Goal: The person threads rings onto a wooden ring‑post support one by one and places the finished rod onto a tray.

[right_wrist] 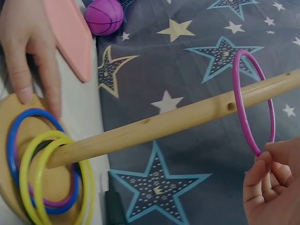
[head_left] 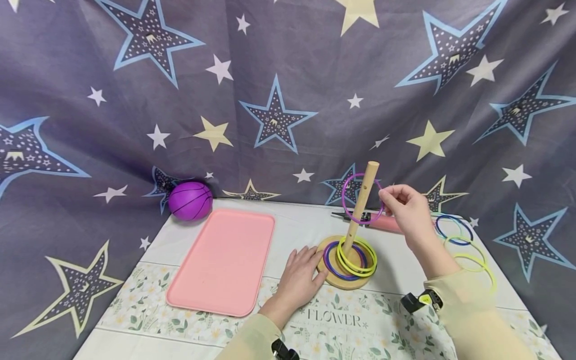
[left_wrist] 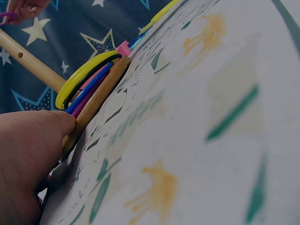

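My right hand (head_left: 409, 212) pinches a purple ring (right_wrist: 239, 101) between thumb and fingertips. In the right wrist view that ring encircles the upper part of a wooden pole (right_wrist: 183, 123), below the pole's top. The pole rises, leaning slightly, from a round wooden base (head_left: 345, 285). Around its foot lie yellow rings (right_wrist: 24, 187), a blue ring (right_wrist: 11, 140) and another purple ring, partly covered. With fingers extended, my left hand (head_left: 299, 280) rests at the base's left edge; its thumb touches the rim in the left wrist view (left_wrist: 35, 140).
Left of the base lies a pink tray (head_left: 220, 265), with a purple ball (head_left: 191, 201) behind it. A pink pump-like tool (head_left: 385, 223) with a black nozzle lies behind the pole. Loose rings (head_left: 485, 260) lie at the right table edge. A star-patterned cloth (head_left: 270, 165) hangs behind.
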The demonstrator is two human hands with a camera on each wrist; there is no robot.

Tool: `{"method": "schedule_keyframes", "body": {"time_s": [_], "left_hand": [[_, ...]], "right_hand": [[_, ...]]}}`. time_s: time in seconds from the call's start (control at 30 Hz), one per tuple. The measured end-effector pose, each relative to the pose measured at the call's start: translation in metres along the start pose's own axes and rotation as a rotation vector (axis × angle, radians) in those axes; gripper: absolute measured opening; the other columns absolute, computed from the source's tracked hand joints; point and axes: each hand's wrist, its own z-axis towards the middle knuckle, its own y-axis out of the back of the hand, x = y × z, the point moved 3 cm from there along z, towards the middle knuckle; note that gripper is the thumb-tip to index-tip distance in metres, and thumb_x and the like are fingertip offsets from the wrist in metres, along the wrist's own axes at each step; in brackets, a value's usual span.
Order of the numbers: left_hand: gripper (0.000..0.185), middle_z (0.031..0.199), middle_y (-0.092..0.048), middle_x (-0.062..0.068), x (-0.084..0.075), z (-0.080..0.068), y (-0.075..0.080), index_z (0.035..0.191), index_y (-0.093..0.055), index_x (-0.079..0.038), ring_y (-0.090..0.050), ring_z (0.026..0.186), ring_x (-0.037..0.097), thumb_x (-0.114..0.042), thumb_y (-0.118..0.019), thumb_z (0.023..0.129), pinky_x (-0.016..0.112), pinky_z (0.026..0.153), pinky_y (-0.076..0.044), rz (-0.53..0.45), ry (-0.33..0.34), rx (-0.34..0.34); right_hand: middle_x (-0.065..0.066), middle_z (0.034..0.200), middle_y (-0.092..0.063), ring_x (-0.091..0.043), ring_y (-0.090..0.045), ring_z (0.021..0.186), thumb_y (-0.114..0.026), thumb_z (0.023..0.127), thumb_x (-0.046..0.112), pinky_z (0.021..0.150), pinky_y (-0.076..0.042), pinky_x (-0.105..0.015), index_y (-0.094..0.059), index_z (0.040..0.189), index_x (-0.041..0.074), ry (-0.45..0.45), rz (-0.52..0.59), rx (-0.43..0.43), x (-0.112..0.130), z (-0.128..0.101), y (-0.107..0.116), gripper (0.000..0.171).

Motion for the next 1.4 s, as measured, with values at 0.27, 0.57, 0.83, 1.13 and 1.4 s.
{"method": "schedule_keyframes", "body": {"time_s": [0.27,0.57,0.83,1.13,1.4], "left_hand": [[0.055,0.167,-0.052,0.013,0.0,0.0,0.0,0.16,-0.059,-0.013,-0.041,0.159,0.037,-0.039,-0.063,0.112,0.061,0.134,-0.021,0.011,0.003,0.0],[0.055,0.167,-0.052,0.013,0.001,0.0,0.001,0.16,-0.059,-0.013,-0.041,0.159,0.038,-0.038,-0.064,0.111,0.062,0.134,-0.021,0.005,0.004,0.002],[0.055,0.167,-0.052,0.014,0.0,0.0,0.0,0.16,-0.059,-0.014,-0.041,0.159,0.038,-0.038,-0.064,0.111,0.061,0.134,-0.021,0.006,0.0,0.001],[0.055,0.167,-0.052,0.013,0.0,0.0,0.0,0.16,-0.059,-0.014,-0.041,0.159,0.038,-0.039,-0.064,0.111,0.061,0.134,-0.021,0.012,0.006,0.005],[0.055,0.167,-0.052,0.013,0.0,0.0,0.0,0.16,-0.059,-0.014,-0.041,0.159,0.038,-0.039,-0.064,0.111,0.061,0.134,-0.021,0.007,0.009,0.006]], "right_hand": [[0.002,0.082,-0.066,-0.009,-0.062,0.073,-0.074,0.109,0.017,0.068,-0.06,-0.02,-0.069,0.118,-0.008,-0.089,-0.026,0.05,-0.033,-0.005,-0.004,0.027],[0.004,0.081,-0.069,-0.008,-0.061,0.072,-0.072,0.108,0.014,0.066,-0.057,-0.022,-0.072,0.118,-0.01,-0.176,-0.065,0.101,-0.067,-0.014,-0.008,0.026],[0.001,0.082,-0.067,-0.008,-0.06,0.071,-0.071,0.108,0.015,0.066,-0.058,-0.024,-0.071,0.117,-0.009,-0.255,-0.116,0.136,-0.094,-0.025,-0.008,0.025],[0.0,0.083,-0.069,-0.009,-0.062,0.072,-0.072,0.107,0.012,0.066,-0.057,-0.025,-0.071,0.115,-0.01,-0.295,-0.123,0.153,-0.111,-0.032,-0.007,0.023],[-0.002,0.082,-0.068,-0.009,-0.061,0.071,-0.071,0.108,0.015,0.064,-0.057,-0.023,-0.071,0.115,-0.01,-0.349,-0.126,0.162,-0.128,-0.036,-0.006,0.026]]}}
